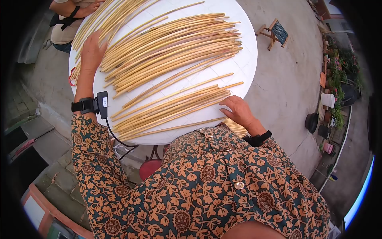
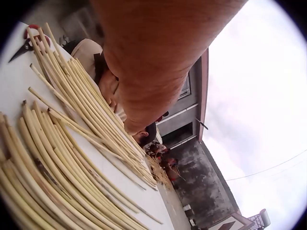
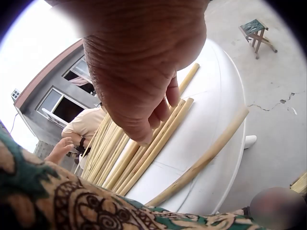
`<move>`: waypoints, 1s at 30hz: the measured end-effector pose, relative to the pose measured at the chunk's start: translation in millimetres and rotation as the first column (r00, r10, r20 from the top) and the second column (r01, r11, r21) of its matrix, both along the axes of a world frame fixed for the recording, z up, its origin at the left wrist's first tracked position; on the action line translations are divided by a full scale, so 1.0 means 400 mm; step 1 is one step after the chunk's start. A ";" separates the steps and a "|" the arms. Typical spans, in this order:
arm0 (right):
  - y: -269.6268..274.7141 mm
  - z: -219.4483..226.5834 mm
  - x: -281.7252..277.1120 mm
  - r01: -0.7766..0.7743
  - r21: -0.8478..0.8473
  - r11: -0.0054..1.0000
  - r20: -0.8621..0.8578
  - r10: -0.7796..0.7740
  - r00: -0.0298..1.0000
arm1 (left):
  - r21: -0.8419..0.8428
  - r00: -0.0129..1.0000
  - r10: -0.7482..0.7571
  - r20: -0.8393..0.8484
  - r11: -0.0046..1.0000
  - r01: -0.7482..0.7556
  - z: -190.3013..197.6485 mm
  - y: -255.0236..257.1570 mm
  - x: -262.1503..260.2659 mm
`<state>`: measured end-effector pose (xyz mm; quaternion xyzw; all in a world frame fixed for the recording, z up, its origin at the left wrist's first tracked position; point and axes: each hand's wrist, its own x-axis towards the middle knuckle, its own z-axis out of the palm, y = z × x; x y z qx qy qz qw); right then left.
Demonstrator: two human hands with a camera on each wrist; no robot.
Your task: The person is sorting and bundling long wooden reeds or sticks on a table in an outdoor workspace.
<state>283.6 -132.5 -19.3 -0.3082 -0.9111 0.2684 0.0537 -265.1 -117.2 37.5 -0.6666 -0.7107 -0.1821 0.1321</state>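
Observation:
Long, thin yellow sticks lie in several groups across a round white table. My left hand is stretched out over the left ends of the far sticks, its fingers fairly straight. Between the hands spreads the large middle group. My right hand hovers by the right ends of the near group, with fingers loosely bent and nothing visible in them. From the right wrist view, its fingertips overlap several stick ends. One single stick lies apart along the near edge.
Red-handled scissors lie at the table's left edge. Another person is at the far left side, arm at the sticks. A folding stool stands on the concrete floor; potted plants line the right. A red stool is under the near edge.

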 end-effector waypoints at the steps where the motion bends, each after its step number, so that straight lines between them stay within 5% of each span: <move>1: -0.007 0.002 0.016 -0.047 -0.029 0.999 0.008 0.047 0.999 | -0.029 0.996 -0.035 0.079 0.999 0.037 0.006 -0.028 0.069; 3: -0.015 0.007 0.053 -0.128 -0.083 0.988 0.026 0.131 0.991 | -0.097 0.950 -0.077 0.303 0.989 0.111 0.023 -0.092 0.201; 5: -0.012 -0.006 0.093 -0.167 -0.064 0.984 0.022 0.169 0.985 | -0.300 0.832 0.097 0.546 0.950 0.086 0.022 -0.150 0.356; 8: -0.009 -0.041 0.148 -0.136 -0.018 0.991 0.089 0.137 0.987 | -0.340 0.718 0.021 0.696 0.890 0.303 -0.044 -0.238 0.556; 10: -0.007 -0.068 0.142 -0.131 -0.018 0.991 0.068 0.132 0.989 | -0.423 0.757 -0.021 0.653 0.819 0.388 -0.076 -0.324 0.636; 12: -0.011 -0.063 0.135 -0.071 0.011 0.997 0.097 0.070 0.993 | -0.486 0.679 0.083 0.729 0.761 0.429 -0.115 -0.399 0.690; 19: -0.038 -0.051 0.068 0.053 0.131 0.990 0.072 -0.063 0.995 | -0.579 0.498 0.372 0.783 0.729 0.366 -0.234 -0.513 0.716; 28: -0.044 -0.064 0.062 -0.095 0.220 0.971 0.133 0.067 0.989 | -0.572 0.069 0.612 0.788 0.685 0.452 -0.285 -0.441 0.720; 30: -0.053 -0.073 0.065 -0.117 0.218 0.969 0.139 0.088 0.986 | -0.582 0.064 0.624 0.779 0.682 0.443 -0.289 -0.436 0.712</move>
